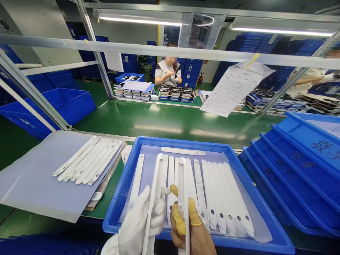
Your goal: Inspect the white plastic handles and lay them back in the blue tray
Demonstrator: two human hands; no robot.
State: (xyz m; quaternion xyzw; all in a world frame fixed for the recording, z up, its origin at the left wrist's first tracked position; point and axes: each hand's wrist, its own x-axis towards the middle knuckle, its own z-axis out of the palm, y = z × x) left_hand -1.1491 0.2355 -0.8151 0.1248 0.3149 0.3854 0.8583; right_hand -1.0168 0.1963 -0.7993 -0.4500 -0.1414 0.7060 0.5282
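Low in the frame, the gloved left hand (140,221) clenches one white plastic strip (155,184) and the right hand (186,228), in yellow finger cots, another (183,198) above the blue tray (183,141); more strips (225,191) remain there, while a batch (87,159), seemingly done, lies on the plastic sheet (26,184) at left.

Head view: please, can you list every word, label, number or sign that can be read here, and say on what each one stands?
No text is clearly readable.
Hanging paper sheet: printed lines, too small to read.
Top stacked blue tray: large dark handwritten characters, too blurred to quote.
Blue crate at left: pale mark on its side, too blurred to read.
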